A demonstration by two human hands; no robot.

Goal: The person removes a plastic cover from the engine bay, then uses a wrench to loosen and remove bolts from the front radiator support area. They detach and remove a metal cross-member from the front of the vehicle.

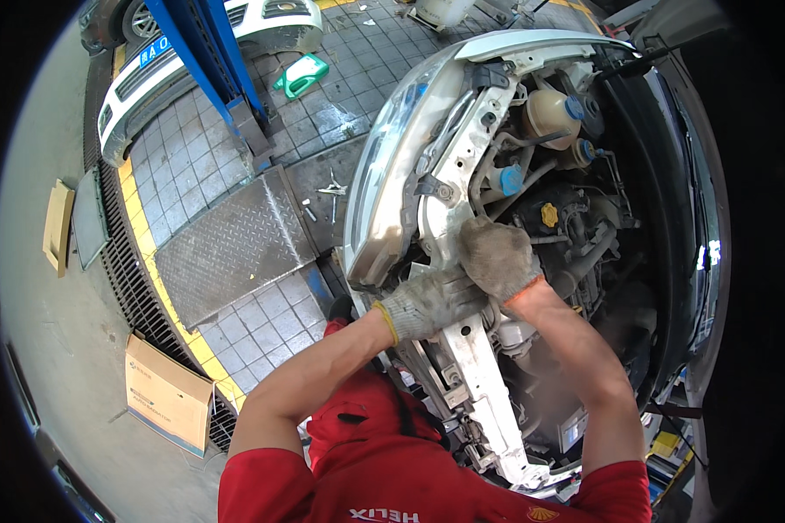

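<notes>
Both my hands wear grey knit work gloves and meet over the white front crossmember [493, 397] of a car with its bonnet up. My left hand [432, 302] lies across the crossmember beside the headlight, its fingers pressed together and their tips running under my right hand. Just above and to the right, my right hand [499, 257] is curled closed, knuckles up. Whatever the fingers hold is hidden beneath the gloves. The clear headlight [392, 166] is left of my hands. A yellow oil filler cap [549, 214] and a blue-capped reservoir [506, 180] sit close to my right hand.
A cream coolant tank [549, 118] stands farther back in the engine bay. On the left are a blue lift post [205, 61], a removed white bumper [157, 87], a green jug [303, 76], a steel ramp plate [235, 244], loose tools [332, 189] and a cardboard box [167, 397].
</notes>
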